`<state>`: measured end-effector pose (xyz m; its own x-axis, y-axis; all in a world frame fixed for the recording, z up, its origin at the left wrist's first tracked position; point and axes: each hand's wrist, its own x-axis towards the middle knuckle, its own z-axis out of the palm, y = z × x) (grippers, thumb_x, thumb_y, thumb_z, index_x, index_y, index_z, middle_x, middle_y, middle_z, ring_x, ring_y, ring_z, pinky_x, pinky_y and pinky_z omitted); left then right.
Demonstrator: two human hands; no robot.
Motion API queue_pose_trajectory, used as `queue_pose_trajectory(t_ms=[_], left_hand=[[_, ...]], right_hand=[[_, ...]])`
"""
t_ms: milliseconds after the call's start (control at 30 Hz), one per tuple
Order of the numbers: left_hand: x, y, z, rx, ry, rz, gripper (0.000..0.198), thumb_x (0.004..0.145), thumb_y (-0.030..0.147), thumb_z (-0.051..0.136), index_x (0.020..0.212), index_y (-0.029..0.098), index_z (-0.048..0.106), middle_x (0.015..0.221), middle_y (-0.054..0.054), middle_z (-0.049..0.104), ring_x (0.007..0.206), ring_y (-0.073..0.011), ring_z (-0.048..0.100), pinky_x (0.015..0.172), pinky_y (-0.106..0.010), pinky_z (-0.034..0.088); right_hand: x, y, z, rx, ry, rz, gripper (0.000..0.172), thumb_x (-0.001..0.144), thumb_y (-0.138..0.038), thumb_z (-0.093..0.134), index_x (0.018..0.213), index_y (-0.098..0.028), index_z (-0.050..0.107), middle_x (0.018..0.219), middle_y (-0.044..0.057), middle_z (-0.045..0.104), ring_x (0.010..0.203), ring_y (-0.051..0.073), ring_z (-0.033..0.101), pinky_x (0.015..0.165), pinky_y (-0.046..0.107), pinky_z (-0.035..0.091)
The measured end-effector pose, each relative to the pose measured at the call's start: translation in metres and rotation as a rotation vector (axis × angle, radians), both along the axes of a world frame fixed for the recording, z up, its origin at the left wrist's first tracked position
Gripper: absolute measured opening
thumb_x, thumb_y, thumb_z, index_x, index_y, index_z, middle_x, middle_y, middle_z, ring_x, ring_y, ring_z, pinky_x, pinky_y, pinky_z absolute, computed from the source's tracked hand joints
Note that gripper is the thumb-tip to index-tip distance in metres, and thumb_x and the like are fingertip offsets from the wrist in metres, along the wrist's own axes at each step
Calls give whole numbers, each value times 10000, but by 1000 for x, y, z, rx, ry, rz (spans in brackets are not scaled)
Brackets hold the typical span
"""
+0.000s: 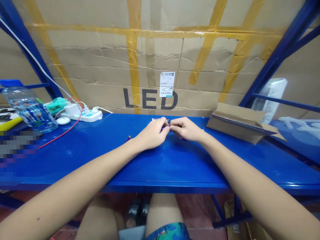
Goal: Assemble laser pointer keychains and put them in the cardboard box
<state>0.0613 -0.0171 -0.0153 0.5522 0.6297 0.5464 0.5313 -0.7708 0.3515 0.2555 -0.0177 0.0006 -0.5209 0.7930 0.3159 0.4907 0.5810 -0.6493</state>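
My left hand (156, 134) is closed in a pinch above the blue tabletop (160, 163), with a slim purple piece (163, 127) showing between its thumb and fingers. Right beside it, my right hand (185, 128) pinches too, its fingertips meeting those of the left. What lies in the right fingertips is too small and covered to make out. Behind the left hand a thin pale, shiny stick-like piece (157, 119) lies on the table. Close to the left forearm rests a short purple piece (128, 138), partly hidden by the arm.
On the left stand a water bottle (32, 106), a white power strip (90, 115) and a white rounded object (63, 120), with a red cable (72, 128) curving past. An open cardboard box (232, 125) sits at the right. A large taped carton (105, 66) walls off the back.
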Motion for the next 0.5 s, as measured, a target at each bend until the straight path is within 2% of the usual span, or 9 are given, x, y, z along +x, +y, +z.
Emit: queue_pose_trajectory(t_ms=[133, 300, 400, 500], left_hand=[[3, 3, 3, -53, 95, 44, 320, 999, 212, 340, 775, 176, 566, 870, -96, 679, 837, -226, 615, 784, -374, 460], [0, 2, 2, -205, 34, 33, 209, 951, 247, 494, 760, 187, 553, 776, -43, 667, 728, -196, 608, 656, -314, 423], [-3, 2, -1, -100, -17, -13, 101, 902, 225, 573, 822, 193, 519, 827, -30, 655, 746, -186, 589, 655, -302, 398], [-3, 2, -4, 17, -19, -51, 87, 895, 187, 548, 842, 199, 479, 834, -25, 631, 731, -176, 563, 651, -298, 382]], right_hand=[[1, 3, -1, 124, -62, -8, 216, 868, -244, 495, 670, -176, 549, 535, -24, 506, 529, 117, 449, 581, 261, 339], [1, 4, -2, 122, -87, 10, 240, 859, -240, 500, 628, -176, 513, 535, -25, 503, 523, 112, 450, 572, 258, 334], [0, 1, -1, -6, -39, -1, 237, 867, -284, 498, 654, -182, 515, 515, -29, 498, 459, 114, 454, 515, 256, 335], [-2, -1, 0, -99, 29, 24, 243, 870, -338, 508, 682, -184, 520, 492, -37, 484, 406, 118, 448, 469, 256, 338]])
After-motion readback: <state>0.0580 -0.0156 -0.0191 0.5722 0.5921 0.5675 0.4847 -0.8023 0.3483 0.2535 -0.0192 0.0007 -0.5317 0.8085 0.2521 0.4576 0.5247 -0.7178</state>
